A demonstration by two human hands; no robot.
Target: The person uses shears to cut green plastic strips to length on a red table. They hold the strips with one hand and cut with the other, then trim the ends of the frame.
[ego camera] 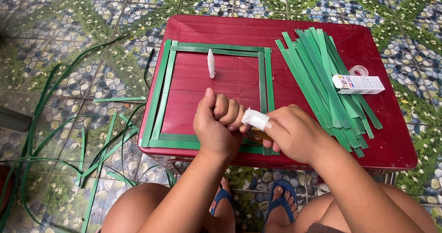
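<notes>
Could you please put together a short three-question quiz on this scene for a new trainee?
1. True or false: the green strip frame lies on the red table.
2. Which lies to the right of the loose green strips: A) a white box, B) a pair of scissors, C) a cup?
3. What is wrapped round a finger of the right hand?

Key:
1. True.
2. A, the white box, beside a clear tape roll.
3. A white bandage; that hand meets the closed left hand over the frame's near edge.
</notes>
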